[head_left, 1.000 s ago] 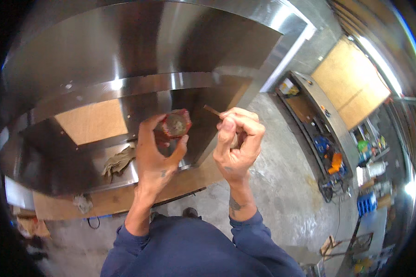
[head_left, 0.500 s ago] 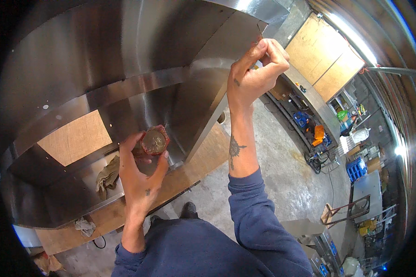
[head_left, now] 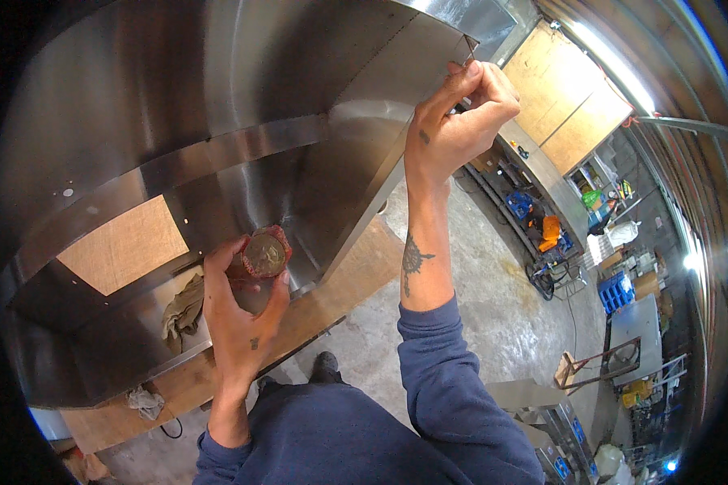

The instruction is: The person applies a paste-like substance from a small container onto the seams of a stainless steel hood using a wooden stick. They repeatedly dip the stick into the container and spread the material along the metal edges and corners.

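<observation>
The right hand (head_left: 457, 121) had been raised from beside the jar to the upper seam of the steel hood (head_left: 218, 121), fingers pinched on a thin brush, approx. at the corner edge. The small jar (head_left: 264, 253) was kept clamped in the left hand (head_left: 239, 311), low, w/ its open top up. A rag (head_left: 184, 309) lay on the ledge below; a workbench (head_left: 542, 182) stood beyond, well apart.

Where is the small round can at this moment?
In the head view, the small round can is left of centre, held in the left hand, in front of the stainless steel hood and right of the crumpled rag.
</observation>
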`<state>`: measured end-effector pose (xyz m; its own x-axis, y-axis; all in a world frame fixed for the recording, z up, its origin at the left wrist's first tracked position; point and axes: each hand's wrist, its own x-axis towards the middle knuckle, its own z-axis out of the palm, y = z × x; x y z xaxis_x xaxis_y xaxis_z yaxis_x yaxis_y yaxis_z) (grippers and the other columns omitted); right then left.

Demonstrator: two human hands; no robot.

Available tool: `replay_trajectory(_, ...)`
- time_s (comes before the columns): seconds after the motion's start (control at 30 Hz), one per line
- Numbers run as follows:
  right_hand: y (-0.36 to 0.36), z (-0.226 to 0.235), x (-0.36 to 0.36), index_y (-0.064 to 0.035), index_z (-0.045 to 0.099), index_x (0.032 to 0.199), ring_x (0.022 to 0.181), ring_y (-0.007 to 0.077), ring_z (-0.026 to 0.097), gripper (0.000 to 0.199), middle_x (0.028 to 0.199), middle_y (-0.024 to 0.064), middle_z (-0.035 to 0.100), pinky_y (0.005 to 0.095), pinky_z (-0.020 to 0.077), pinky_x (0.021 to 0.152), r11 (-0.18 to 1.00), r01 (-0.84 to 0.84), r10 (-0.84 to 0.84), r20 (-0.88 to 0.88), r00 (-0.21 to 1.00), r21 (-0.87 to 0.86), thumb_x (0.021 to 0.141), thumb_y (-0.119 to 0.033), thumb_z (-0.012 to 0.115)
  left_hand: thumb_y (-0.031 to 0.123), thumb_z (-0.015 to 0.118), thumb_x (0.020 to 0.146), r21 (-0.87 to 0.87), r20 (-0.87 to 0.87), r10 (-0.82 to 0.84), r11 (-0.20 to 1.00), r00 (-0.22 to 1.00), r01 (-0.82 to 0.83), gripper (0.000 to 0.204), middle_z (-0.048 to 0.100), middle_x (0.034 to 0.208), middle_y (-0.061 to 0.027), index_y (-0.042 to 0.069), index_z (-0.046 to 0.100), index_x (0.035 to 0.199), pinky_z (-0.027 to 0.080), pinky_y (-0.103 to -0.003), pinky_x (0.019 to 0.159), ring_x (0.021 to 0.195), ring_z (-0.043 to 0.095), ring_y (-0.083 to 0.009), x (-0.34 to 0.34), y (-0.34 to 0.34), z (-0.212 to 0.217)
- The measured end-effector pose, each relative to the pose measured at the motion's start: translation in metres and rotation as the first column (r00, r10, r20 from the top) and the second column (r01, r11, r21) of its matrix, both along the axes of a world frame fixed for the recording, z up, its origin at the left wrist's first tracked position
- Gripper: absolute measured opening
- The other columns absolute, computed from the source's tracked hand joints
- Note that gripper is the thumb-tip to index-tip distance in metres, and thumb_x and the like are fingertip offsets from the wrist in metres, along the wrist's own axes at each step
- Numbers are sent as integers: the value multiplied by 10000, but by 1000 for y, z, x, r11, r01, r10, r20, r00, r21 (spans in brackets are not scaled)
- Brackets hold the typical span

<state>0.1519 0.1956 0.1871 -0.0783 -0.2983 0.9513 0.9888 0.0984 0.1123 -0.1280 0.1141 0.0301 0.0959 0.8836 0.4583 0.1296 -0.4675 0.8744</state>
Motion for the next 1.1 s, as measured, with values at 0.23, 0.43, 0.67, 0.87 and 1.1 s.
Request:
replay_trajectory(0.23, 0, 3, 1, -21, 536, 1134, 919, 195, 715, 172, 1130, 149, 635, 321, 547, 774, 1000, 27, -27, 4, 1000, -11, 1168, -171, 614, 104, 886, 897, -2, 0, 7, 1000, 1000, -7, 611, 708, 1283, -139, 12, 612, 1436, 587, -322, 843, 976, 708, -196, 3, 3, 0)
replay_trajectory(0.43, 1, 3, 1, -22, 532, 1130, 913, 196, 726, 168, 1113, 148, 638, 324, 538, 770, 1000, 27, -27, -4, 1000, -4, 1166, -163, 616, 102, 883, 898, 3, -2, 12, 1000, 1000, -12, 610, 721, 1244, -133, 5, 608, 1434, 585, -320, 845, 983, 707, -187, 4, 3, 0)
replay_trajectory(0.67, -5, 4, 4, -18, 534, 1127, 914, 170, 665, 171, 1117, 147, 635, 314, 517, 783, 995, 98, -97, 38, 995, -24, 1166, -163, 615, 104, 880, 901, -5, -13, 4, 1000, 1000, -4, 615, 710, 1256, -127, 11, 599, 1440, 585, -321, 849, 995, 708, -187, 3, 2, -1)
replay_trajectory(0.87, -20, -2, -13, -21, 513, 1138, 895, 133, 650, 177, 1110, 123, 621, 288, 518, 756, 998, 12, -15, -38, 999, -56, 1162, -162, 618, 108, 887, 895, 3, -2, -3, 1000, 1000, 3, 625, 702, 1271, -125, 16, 598, 1441, 585, -327, 840, 982, 702, -188, 5, 3, -3)
replay_trajectory(1.1, -94, -76, -93, -35, 465, 1196, 779, 158, 697, 172, 1033, 122, 648, 289, 583, 672, 638, -721, 484, -589, 647, -269, 1153, -113, 612, 120, 897, 895, -4, -84, -21, 1000, 996, 21, 635, 694, 1238, -138, 18, 595, 1445, 588, -343, 829, 975, 707, -214, 3, 7, -14)
